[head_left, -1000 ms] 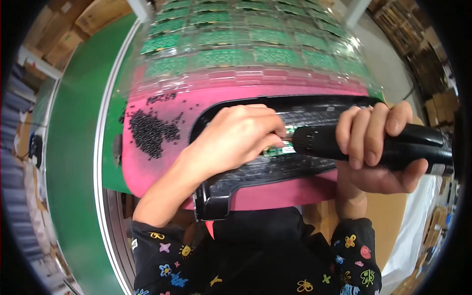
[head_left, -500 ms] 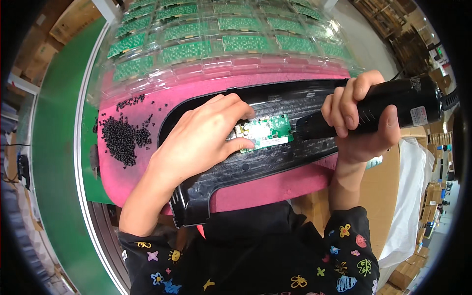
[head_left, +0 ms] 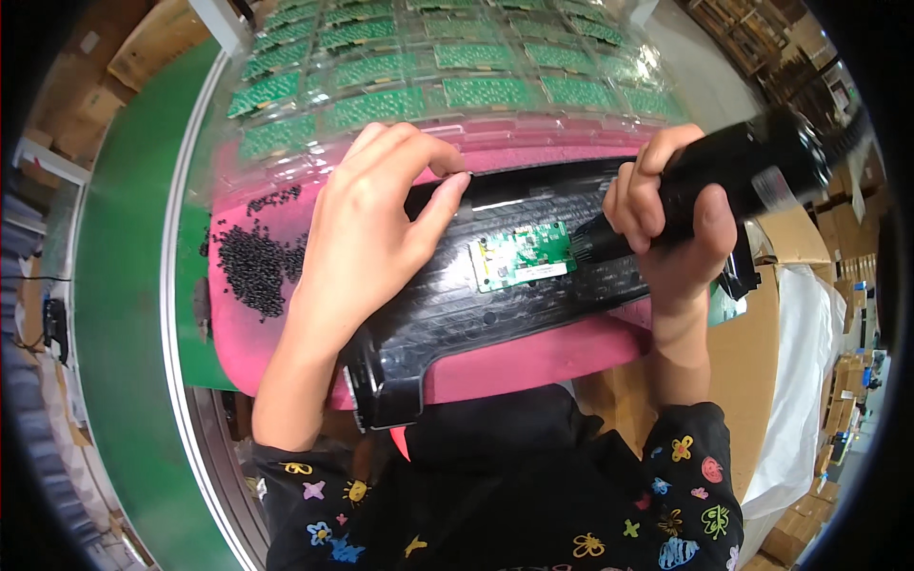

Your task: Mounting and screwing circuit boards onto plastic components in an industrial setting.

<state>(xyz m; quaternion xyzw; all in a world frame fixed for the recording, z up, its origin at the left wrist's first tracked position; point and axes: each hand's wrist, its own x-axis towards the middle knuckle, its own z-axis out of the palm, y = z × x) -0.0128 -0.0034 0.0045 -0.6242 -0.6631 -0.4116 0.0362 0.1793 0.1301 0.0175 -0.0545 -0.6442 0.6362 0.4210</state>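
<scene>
My right hand (head_left: 681, 214) grips a black electric screwdriver (head_left: 752, 167), its narrow end beside the right edge of a green circuit board (head_left: 524, 257). That board lies in a long black plastic housing (head_left: 447, 328), which rests on a pink mat (head_left: 533, 366). My left hand (head_left: 376, 205) is raised over the housing's far left rim, apart from the board. Its thumb and curled index finger come together in a pinch; a tiny dark speck shows at the thumb tip, too small to name. The screwdriver's very tip is hard to make out.
Small black screws (head_left: 252, 271) lie heaped on the mat at the left. Clear plastic trays (head_left: 457, 119) with several green boards stand along the far side. A cardboard box (head_left: 733, 381) and white plastic sheet (head_left: 804, 371) are at the right.
My left hand has let go of the board's left end and moved up and away, thumb and finger drawing together. The screwdriver stays at the board's right edge, tilted a little more.
</scene>
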